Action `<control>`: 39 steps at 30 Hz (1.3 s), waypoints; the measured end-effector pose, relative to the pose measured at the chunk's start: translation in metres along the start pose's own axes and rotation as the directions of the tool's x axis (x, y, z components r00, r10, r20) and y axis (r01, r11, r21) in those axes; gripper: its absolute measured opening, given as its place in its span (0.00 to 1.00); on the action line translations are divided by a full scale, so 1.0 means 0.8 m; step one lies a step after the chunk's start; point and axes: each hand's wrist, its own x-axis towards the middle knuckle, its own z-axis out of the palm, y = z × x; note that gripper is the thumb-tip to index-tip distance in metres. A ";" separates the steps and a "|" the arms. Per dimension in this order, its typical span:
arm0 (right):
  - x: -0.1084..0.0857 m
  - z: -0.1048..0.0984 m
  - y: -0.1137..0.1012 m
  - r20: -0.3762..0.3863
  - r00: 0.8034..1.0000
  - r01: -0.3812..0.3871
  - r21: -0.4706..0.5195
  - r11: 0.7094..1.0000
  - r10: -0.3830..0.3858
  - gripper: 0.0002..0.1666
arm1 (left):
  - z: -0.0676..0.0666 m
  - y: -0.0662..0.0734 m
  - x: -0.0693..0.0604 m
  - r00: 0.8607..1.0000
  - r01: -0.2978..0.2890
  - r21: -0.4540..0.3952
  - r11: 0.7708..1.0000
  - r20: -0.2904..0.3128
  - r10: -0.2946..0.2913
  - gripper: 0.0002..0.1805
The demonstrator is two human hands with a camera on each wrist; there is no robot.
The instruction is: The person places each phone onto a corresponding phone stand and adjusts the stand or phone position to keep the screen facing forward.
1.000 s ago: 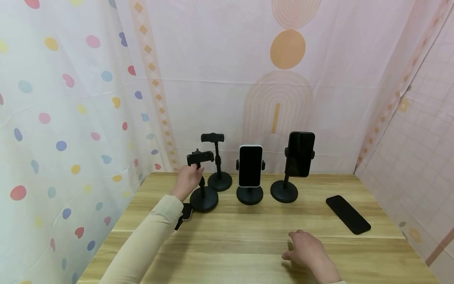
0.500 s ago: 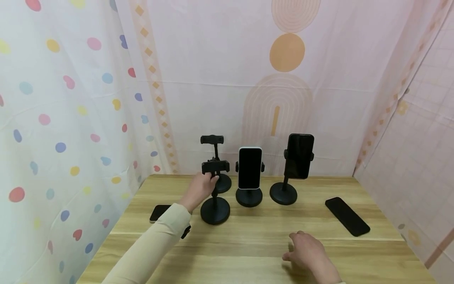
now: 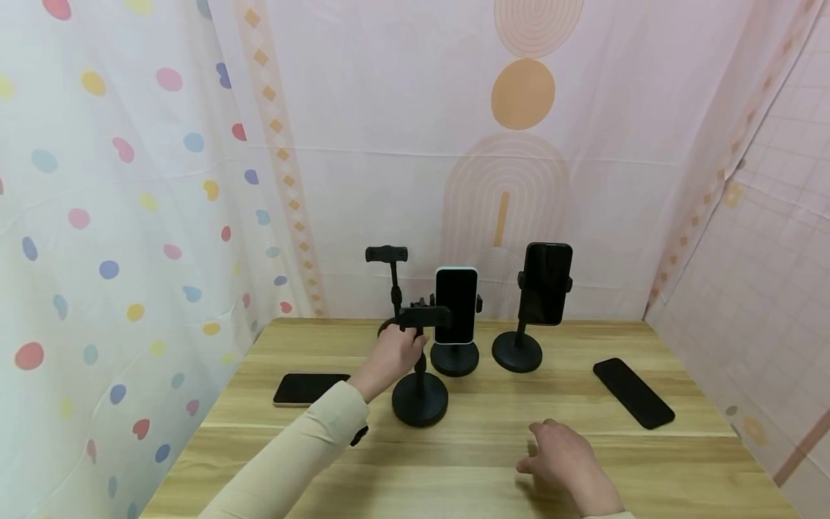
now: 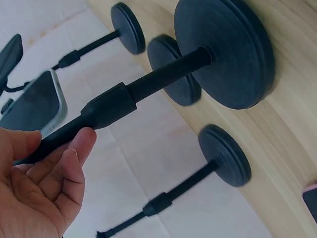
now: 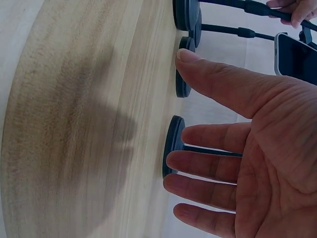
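Observation:
My left hand [image 3: 393, 356] grips the upper pole of a black phone stand [image 3: 420, 401], its thumb and fingers curled round it in the left wrist view. This stand has a round base and a bare clamp; whether the base touches the table I cannot tell. Behind it stand a phone stand with a white-framed phone [image 3: 455, 306] and, to the left, another stand with a bare clamp [image 3: 386, 254]. My right hand [image 3: 565, 461] hovers over the table's front right with fingers extended, holding nothing; its palm [image 5: 282, 153] shows in the right wrist view.
On the wooden table [image 3: 493, 432], a dark phone [image 3: 310, 389] lies at the left and another black phone [image 3: 634, 393] at the right. A stand clamping a black phone [image 3: 547, 285] stands back right. Patterned curtains [image 3: 376, 108] hang behind and at the sides.
My left hand has carried the gripped phone stand rightward and nearer, from beside the rear left stand to in front of the middle one. The left phone is uncovered. My right hand stays still.

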 end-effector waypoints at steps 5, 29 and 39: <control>0.000 -0.001 0.000 0.005 1.000 -0.001 0.005 1.000 0.001 0.38 | 0.007 0.014 -0.003 0.998 -0.056 0.039 0.998 0.006 0.056 0.18; 0.000 -0.006 0.001 0.054 0.998 -0.024 0.028 0.999 0.023 0.38 | 0.048 0.079 0.017 0.989 -0.139 0.025 0.990 0.047 0.137 0.21; 0.005 -0.008 0.005 0.111 0.992 -0.055 0.034 0.998 0.051 0.39 | 0.065 0.105 0.028 0.992 -0.099 0.051 0.994 0.084 0.095 0.26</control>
